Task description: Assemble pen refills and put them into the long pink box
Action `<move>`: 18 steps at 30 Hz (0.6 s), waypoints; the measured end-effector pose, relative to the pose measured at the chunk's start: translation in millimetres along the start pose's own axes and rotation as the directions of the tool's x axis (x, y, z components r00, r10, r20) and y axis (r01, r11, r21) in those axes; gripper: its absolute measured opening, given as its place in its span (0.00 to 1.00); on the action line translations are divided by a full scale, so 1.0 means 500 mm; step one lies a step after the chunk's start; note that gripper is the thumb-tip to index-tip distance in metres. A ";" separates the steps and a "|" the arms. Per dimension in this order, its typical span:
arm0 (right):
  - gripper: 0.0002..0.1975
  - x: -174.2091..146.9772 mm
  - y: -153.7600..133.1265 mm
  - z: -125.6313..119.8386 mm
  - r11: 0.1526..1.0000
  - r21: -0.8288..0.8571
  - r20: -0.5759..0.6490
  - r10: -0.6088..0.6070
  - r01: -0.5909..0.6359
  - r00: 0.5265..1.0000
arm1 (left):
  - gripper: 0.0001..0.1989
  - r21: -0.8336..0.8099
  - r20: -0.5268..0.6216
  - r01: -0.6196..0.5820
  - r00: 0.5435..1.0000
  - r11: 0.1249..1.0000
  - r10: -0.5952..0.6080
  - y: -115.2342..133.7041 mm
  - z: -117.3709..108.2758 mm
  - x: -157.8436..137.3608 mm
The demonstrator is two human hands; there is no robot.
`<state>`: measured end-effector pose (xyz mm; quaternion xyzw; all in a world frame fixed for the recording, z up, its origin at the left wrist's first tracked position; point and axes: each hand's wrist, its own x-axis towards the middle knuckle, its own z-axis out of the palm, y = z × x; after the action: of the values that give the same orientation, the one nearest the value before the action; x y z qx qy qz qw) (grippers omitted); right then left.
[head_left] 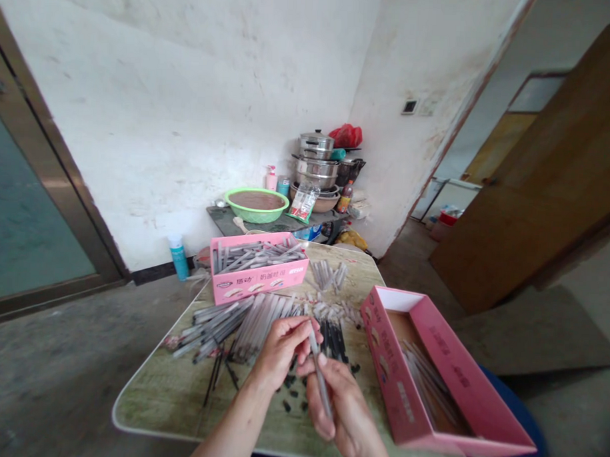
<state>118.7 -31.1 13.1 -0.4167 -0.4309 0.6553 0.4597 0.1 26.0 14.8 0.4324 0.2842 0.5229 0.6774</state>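
Between my two hands is a grey translucent pen (321,379), held at a slant above the table. My left hand (283,344) pinches its upper end, and my right hand (340,396) wraps round its lower barrel. Just beyond the hands lie clear pen barrels (259,323) in a row, with darker pens (216,329) piled to their left. Black pen parts (335,339) lie side by side behind my right hand. Small black pieces (287,406) are scattered under the hands. Clear caps (328,274) sit farther back on the table.
A pink box (258,280) full of pens stands at the table's back left. Another pink box (399,385), at the right, holds several pens. Behind the table (153,410), a low shelf carries a green basin (255,213) and stacked steamer pots (316,165).
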 end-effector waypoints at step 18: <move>0.21 -0.062 -0.156 -0.192 0.022 -0.766 -0.541 -0.562 -0.643 0.626 | 0.10 0.530 -0.295 0.035 0.944 0.847 0.146 -0.065 -0.027 0.194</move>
<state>235.2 -27.7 64.7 -0.8564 -0.4903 -0.0911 0.1337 32.3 119.8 -13.7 0.5179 0.5116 0.5081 0.4603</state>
